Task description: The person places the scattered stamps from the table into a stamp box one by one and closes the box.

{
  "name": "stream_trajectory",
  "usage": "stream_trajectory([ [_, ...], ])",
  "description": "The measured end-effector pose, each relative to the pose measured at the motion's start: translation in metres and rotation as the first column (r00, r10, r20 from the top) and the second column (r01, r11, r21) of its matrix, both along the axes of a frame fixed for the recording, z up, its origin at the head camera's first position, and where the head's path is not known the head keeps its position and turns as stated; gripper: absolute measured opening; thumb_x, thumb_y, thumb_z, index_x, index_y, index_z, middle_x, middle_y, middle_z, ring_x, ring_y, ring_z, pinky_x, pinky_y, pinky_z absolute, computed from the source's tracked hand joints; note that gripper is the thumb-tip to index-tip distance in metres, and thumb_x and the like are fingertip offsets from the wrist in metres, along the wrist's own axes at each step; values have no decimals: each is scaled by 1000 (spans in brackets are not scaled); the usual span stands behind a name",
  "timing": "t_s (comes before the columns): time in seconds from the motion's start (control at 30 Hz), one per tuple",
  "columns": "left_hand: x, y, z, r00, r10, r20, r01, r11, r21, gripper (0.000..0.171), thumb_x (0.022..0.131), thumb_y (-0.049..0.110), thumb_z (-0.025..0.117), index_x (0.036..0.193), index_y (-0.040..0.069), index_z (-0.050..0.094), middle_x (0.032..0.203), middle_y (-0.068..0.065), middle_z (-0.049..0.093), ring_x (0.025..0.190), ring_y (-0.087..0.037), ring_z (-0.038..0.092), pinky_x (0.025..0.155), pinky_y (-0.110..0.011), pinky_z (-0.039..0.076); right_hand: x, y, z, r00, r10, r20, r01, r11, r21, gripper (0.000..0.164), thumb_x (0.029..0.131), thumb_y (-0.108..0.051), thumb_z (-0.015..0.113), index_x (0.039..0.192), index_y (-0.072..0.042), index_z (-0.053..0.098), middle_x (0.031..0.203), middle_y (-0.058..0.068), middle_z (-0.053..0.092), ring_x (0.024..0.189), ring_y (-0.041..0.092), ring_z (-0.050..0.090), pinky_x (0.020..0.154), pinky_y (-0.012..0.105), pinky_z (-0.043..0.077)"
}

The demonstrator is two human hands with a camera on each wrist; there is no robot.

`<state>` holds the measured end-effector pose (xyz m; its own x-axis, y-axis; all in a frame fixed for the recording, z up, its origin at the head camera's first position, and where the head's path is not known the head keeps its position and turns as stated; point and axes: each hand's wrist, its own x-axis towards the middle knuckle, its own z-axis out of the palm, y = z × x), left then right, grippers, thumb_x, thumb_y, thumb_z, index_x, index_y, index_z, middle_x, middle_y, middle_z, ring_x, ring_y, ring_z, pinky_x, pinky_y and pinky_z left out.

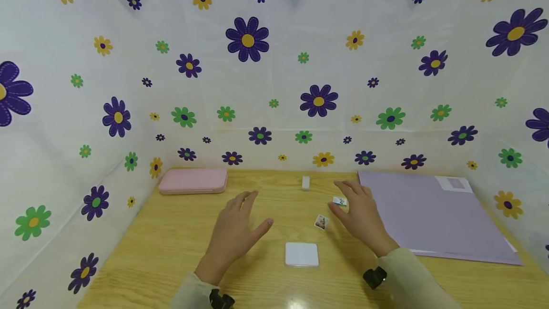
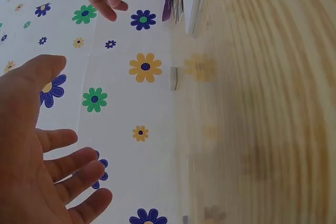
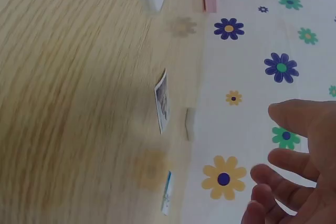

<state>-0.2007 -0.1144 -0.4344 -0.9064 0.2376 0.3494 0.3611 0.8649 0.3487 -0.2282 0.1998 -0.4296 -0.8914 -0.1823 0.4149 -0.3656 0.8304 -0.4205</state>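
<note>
Both hands hover over the wooden table with relaxed, spread fingers and nothing in them. My left hand (image 1: pixel 235 230) is left of a small white rectangular case (image 1: pixel 302 254) lying near the front. My right hand (image 1: pixel 360 213) is beside two small stamp-like pictures. One picture (image 1: pixel 321 222), brownish with a white border, lies left of the right hand; the other, a white picture with blue-green (image 1: pixel 340 201), shows between its thumb and fingers in the head view. Farther back lies a small white block (image 1: pixel 306 183), which looks like an eraser. It also appears in the right wrist view as a pale block (image 3: pixel 190 124).
A pink zipped case (image 1: pixel 193 181) lies at the back left of the table (image 1: pixel 163 242). On the right is a large purple folder (image 1: pixel 433 213) with a white label and papers inside. A flower-patterned white sheet (image 1: pixel 283 80) walls the back and sides.
</note>
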Motion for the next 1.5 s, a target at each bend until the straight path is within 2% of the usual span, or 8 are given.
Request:
stream_trajectory([
  [0.17, -3, 6, -3, 994, -73, 85, 68, 996, 52, 76, 90, 61, 60, 147, 12, 44, 139, -9, 51, 123, -33, 50, 99, -51, 43, -13, -3, -4, 969, 106, 221, -74, 986, -150, 44, 94, -22, 69, 131, 1, 58, 106, 13, 59, 79, 24, 51, 67, 39, 45],
  [0.27, -5, 7, -8, 975, -135, 175, 115, 986, 120, 69, 92, 54, 63, 145, 12, 47, 134, -8, 54, 118, -29, 53, 95, -48, 46, -17, -3, -9, 938, 144, 314, -79, 975, -209, 37, 95, -18, 68, 125, 1, 62, 96, 7, 59, 72, 20, 48, 62, 34, 43],
  [0.5, -9, 11, -21, 881, -335, 335, 204, 906, 371, 59, 88, 44, 73, 133, 10, 57, 112, -6, 55, 93, -24, 52, 73, -37, 45, -21, 1, -22, 874, 173, 455, -50, 962, -270, 23, 91, -8, 69, 113, -2, 69, 88, 2, 60, 76, 19, 55, 65, 33, 49],
  [0.57, -10, 12, -26, 855, -374, 359, 222, 890, 398, 60, 86, 43, 75, 133, 10, 57, 111, -6, 55, 92, -24, 51, 73, -35, 45, -22, 1, -25, 868, 163, 469, -40, 964, -263, 22, 91, -8, 70, 111, -2, 69, 90, 2, 61, 79, 19, 57, 65, 33, 49],
  [0.7, -9, 14, -30, 821, -406, 401, 244, 885, 396, 63, 83, 42, 79, 134, 13, 56, 113, -3, 55, 91, -19, 50, 74, -32, 46, -24, 1, -29, 862, 139, 487, -20, 970, -242, 19, 90, -9, 72, 108, -3, 70, 91, 3, 62, 83, 19, 57, 66, 31, 49],
  [0.93, -8, 20, -32, 813, -393, 429, 247, 901, 357, 63, 78, 36, 85, 130, 11, 59, 109, -1, 55, 84, -15, 50, 73, -30, 45, -26, -1, -32, 866, 143, 479, -30, 971, -237, 16, 88, -10, 74, 103, -4, 70, 90, 3, 61, 84, 20, 54, 68, 31, 47],
  [1.2, -9, 22, -37, 777, -403, 484, 236, 899, 369, 61, 74, 32, 89, 125, 12, 62, 106, 3, 55, 90, -15, 51, 81, -32, 46, -25, -6, -36, 871, 133, 473, -48, 981, -188, 12, 89, -11, 72, 101, -7, 70, 90, 2, 60, 83, 19, 53, 74, 35, 46],
  [1.5, -9, 22, -38, 763, -412, 498, 273, 904, 329, 52, 74, 29, 89, 118, 16, 65, 106, 7, 56, 95, -12, 52, 86, -31, 46, -28, -6, -36, 861, 105, 497, -26, 986, -163, 10, 89, -8, 72, 98, -7, 69, 89, 3, 59, 83, 20, 52, 75, 35, 46],
])
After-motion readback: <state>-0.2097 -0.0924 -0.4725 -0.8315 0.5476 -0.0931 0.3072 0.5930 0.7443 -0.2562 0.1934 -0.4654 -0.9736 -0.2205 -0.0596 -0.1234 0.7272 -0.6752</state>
